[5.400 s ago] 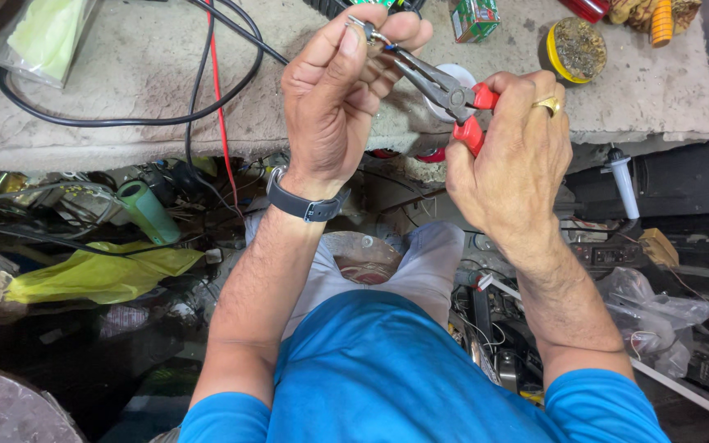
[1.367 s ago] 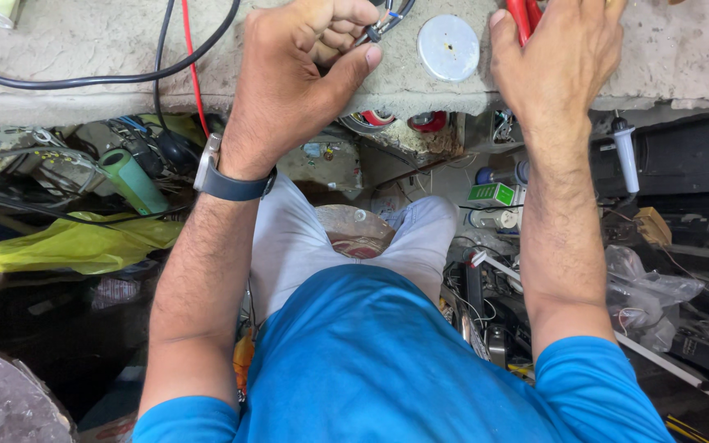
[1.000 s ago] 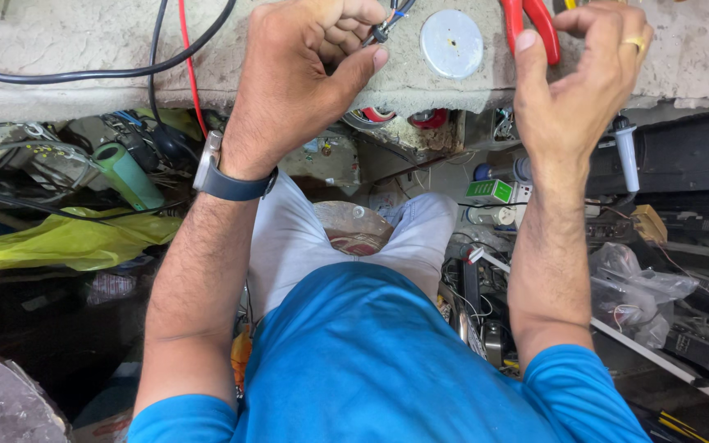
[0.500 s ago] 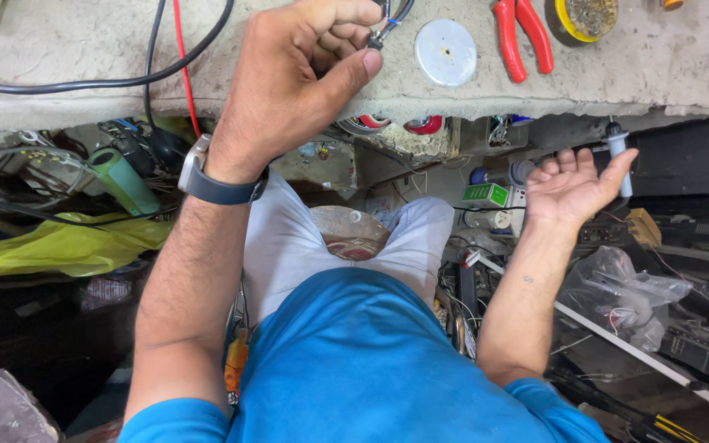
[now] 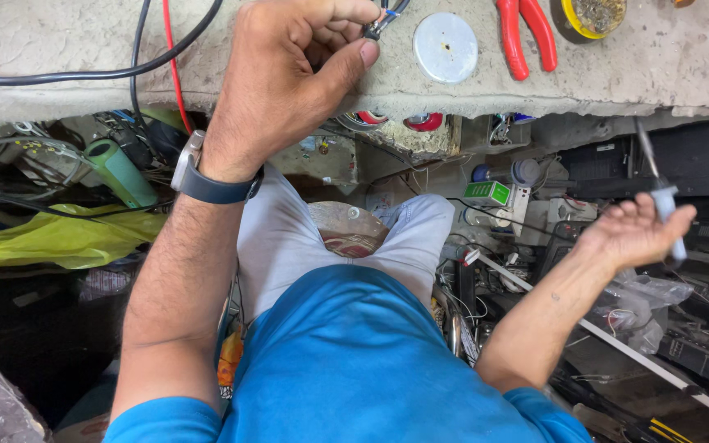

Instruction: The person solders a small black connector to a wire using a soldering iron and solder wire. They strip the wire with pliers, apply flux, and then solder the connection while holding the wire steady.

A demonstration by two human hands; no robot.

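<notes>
Landmark: rough grey concrete bench slab (image 5: 84, 49), edge running across the top of the view.

- Left hand (image 5: 289, 82) — over the slab's front edge, curled closed, thumb and fingertips pinching the bundle of thin black wires with a blue-sleeved end (image 5: 381, 18). Dark wristwatch (image 5: 207, 176) just below the slab edge. Same pinch as in the pictures before; wire end has not left the slab.
- Right hand (image 5: 629, 234) — well below and to the right of the slab, palm up, fingers loosely spread, thumb and forefinger closing lightly on a grey-handled soldering iron with a thin dark shaft (image 5: 658, 189) pointing up toward the slab's underside. Half a second earlier: empty and open at the same spot; a second earlier: up on the slab at the pliers.
- Red-handled pliers (image 5: 523, 37) — released, lying on the slab right of the round white metal disc (image 5: 445, 47).
- Yellow-rimmed round tin (image 5: 588, 15) — on the slab, just right of the pliers.

Reading of the change: cutting or stripping apparently finished, tool swapped, wire end held ready for soldering.
</notes>
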